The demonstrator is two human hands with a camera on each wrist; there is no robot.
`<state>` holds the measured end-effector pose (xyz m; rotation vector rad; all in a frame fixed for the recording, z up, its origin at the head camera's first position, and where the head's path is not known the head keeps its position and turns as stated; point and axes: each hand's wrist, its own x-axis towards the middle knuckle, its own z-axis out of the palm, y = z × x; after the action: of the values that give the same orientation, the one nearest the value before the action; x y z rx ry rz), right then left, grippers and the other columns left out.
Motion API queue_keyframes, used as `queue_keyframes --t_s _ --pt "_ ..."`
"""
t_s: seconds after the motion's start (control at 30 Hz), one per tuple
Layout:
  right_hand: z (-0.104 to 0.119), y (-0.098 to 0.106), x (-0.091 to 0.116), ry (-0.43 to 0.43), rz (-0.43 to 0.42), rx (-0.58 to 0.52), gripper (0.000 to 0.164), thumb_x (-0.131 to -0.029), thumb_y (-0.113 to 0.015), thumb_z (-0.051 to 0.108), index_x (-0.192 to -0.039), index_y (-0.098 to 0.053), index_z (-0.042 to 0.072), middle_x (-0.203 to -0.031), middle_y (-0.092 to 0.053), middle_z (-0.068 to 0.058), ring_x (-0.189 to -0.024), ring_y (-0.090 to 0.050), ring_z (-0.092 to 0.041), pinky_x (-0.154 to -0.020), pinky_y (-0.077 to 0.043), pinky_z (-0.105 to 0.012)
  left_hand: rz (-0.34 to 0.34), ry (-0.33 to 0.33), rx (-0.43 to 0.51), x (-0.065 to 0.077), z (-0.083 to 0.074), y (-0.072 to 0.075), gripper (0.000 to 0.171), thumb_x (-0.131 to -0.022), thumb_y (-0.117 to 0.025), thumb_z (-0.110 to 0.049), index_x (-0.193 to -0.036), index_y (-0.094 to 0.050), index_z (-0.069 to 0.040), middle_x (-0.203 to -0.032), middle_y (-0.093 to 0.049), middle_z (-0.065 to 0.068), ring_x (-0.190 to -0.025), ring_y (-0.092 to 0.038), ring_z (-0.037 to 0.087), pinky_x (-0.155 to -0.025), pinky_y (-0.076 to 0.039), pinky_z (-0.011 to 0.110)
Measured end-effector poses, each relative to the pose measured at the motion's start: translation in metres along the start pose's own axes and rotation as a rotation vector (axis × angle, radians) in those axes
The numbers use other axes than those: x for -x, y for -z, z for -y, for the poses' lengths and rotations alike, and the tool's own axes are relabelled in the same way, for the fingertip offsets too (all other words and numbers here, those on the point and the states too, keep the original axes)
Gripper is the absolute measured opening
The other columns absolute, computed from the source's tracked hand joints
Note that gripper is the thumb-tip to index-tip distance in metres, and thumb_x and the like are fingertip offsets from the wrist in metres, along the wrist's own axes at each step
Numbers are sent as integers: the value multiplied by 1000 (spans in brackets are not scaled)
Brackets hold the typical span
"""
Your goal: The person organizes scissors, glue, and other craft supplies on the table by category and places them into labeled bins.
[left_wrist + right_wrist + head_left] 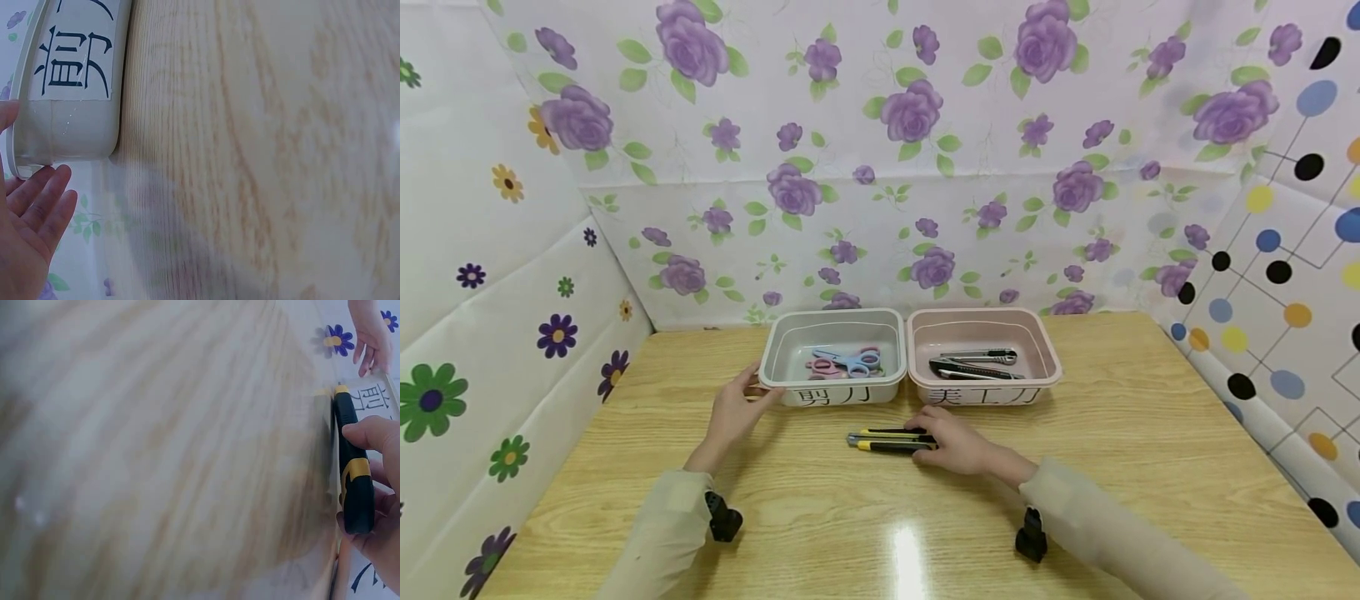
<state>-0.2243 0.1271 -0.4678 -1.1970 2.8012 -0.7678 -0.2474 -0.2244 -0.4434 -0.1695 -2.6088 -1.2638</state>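
My left hand [733, 414] is at the near left corner of a grey plastic bin [75, 134], thumb on the rim and fairly straight fingers against its end. Blue-handled scissors [859, 362] and pink-handled scissors [824, 367] lie inside it. Just in front of the bins, my right hand [953, 442] grips a black and yellow utility knife [355, 481] between thumb and fingers. The knife lies flat, close over the table, its metal tip pointing left. Beside the grey bin stands a pink bin [1051, 377] with several utility knives [977, 367] in it.
Both bins carry front labels with large black characters. They stand side by side near the back edge of the wood-grain table [820, 517]. A purple-flowered cloth [865, 217] hangs behind, with patterned cloths along the left and right sides.
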Motion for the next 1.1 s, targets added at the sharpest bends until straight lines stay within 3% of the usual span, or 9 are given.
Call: queue_keyframes --t_s 0.3,0.6,0.77,1.1 --pt "5 2 3 11 -24 -23 40 -81 -66 17 -116 -57 1 -104 -52 -5 -98 -47 -18 -85 -42 -37 -1 -2 4 1 -1 0 62 -82 -69 -26 -133 -44 -2 -106 -63 19 -89 -62 28 -67 -48 27" --pt "5 5 8 96 -94 -50 40 -78 -68 15 -113 -58 -2 -105 -53 -8 -99 -48 -21 -84 -43 -39 3 9 -2 1 -2 0 61 -83 -67 -26 -133 -43 -2 -108 -62 20 -91 -62 29 -69 -50 31" --pt "7 15 11 45 -52 -85 41 -79 -67 16 -116 -57 0 -108 -52 -6 -102 -46 -19 -87 -42 -38 -2 -6 -3 1 -2 0 61 -84 -67 -26 -133 -43 0 -107 -63 20 -90 -62 29 -68 -49 28" --pt "8 28 17 54 -40 -73 42 -80 -66 14 -119 -56 0 -109 -52 -7 -102 -46 -20 -86 -42 -40 2 6 9 1 -2 1 61 -83 -67 -27 -134 -43 -3 -108 -63 18 -91 -62 28 -69 -50 31"
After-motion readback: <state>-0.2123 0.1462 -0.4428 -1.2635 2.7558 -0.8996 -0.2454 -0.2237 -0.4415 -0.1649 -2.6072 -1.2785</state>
